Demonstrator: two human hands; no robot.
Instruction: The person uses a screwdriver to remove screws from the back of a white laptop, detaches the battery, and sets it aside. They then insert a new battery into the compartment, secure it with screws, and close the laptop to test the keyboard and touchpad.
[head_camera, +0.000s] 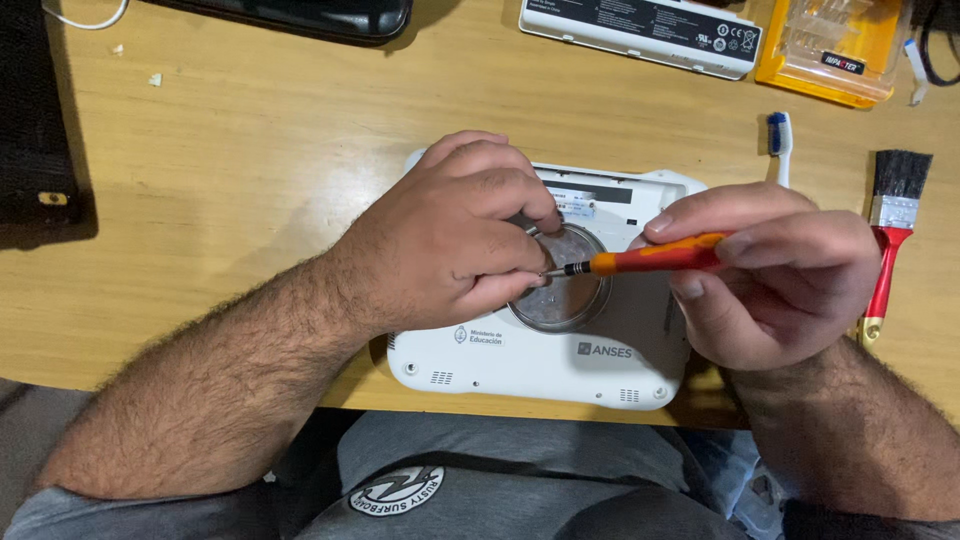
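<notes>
Grey clothing is seen at the bottom edge, just below the white laptop (540, 365), which lies underside up at the wooden table's (250, 160) near edge. On the laptop's middle a round metal dish (570, 300) is rested. Its rim is pinched by the left hand (445, 245). An orange screwdriver (650, 260) is gripped in the right hand's (775, 275) closed fingers, its tip held over the dish. Right of the laptop a red-handled paintbrush (890, 230) and a toothbrush (779, 140) are laid.

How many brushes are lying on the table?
2. A paintbrush with a red handle lies at the right edge, beside the right hand. A toothbrush with a blue and white head lies just left of it; its handle is hidden.
</notes>
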